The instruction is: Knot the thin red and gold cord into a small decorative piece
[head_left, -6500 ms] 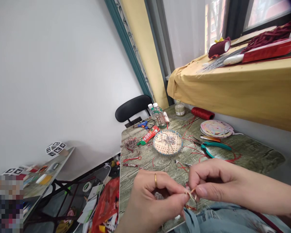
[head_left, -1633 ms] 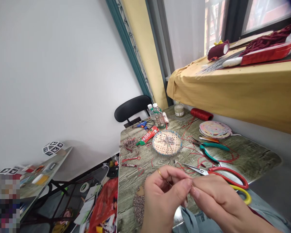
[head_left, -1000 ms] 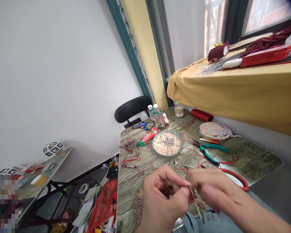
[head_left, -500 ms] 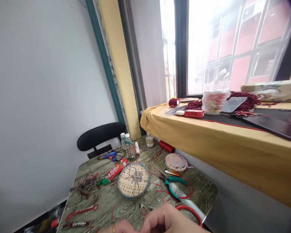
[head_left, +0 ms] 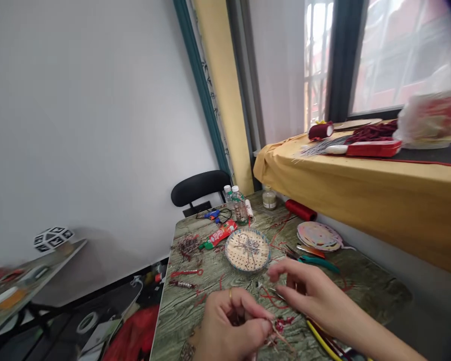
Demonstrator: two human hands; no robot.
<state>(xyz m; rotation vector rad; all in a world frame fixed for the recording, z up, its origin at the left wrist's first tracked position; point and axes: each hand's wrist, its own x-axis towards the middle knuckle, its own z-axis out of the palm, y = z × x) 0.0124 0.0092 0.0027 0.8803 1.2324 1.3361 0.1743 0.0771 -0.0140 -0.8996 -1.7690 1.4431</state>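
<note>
My left hand point(head_left: 235, 328), with a ring on one finger, is closed in a pinch at the front of the table. Between thumb and forefinger it holds a small red knotted cord point(head_left: 280, 326) with pale strand ends sticking out. Just to the right, my right hand point(head_left: 308, 291) is raised with thumb and forefinger apart, and nothing shows between them. Teal-handled pliers point(head_left: 317, 261) lie behind it, partly covered. A round woven basket point(head_left: 233, 258) holding fine strands sits beyond both hands. Red cord point(head_left: 272, 298) lies between the hands and the basket.
On the left of the table are a braided red cord point(head_left: 188, 273), a tangle of threads point(head_left: 188, 245) and a red-green tube point(head_left: 221, 233). Bottles point(head_left: 239, 208), a blue glue gun point(head_left: 212, 215) and a red thread spool point(head_left: 300, 210) stand behind. A yellow-draped ledge point(head_left: 342, 185) overhangs the right.
The view has swung left and down, so a side table now shows at left. Both hands have come up into view, and my right hand is now apart from my left.
</note>
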